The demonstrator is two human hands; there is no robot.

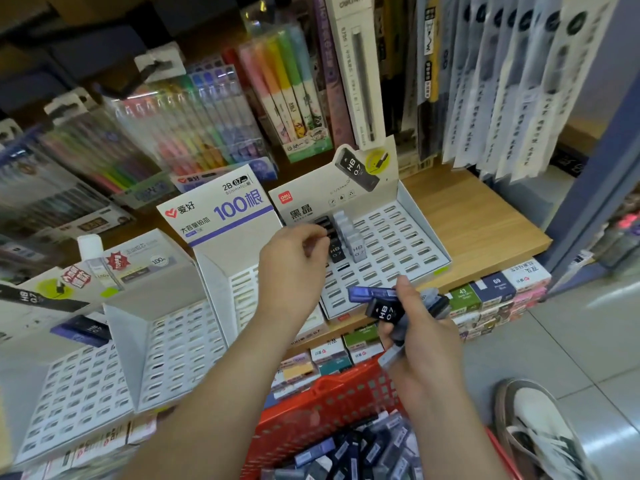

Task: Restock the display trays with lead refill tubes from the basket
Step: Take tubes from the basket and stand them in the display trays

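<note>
1. Head view: the left hand point(294, 261) curls its fingers at the black tubes point(335, 251) in the display tray point(408, 237); whether they pinch one cannot be told.
2. The right hand point(426, 327) grips spare tubes point(382, 310) above the red basket point(332, 403).
3. Each tube should go straight down into its own slot.

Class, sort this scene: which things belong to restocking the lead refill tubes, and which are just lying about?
In the job: left hand at the slotted display tray; standing tubes; right hand gripping a bunch of tubes; red basket of loose tubes.
Lying about: highlighter pack; coloured pen sets; small stacked boxes; shoe.
</note>
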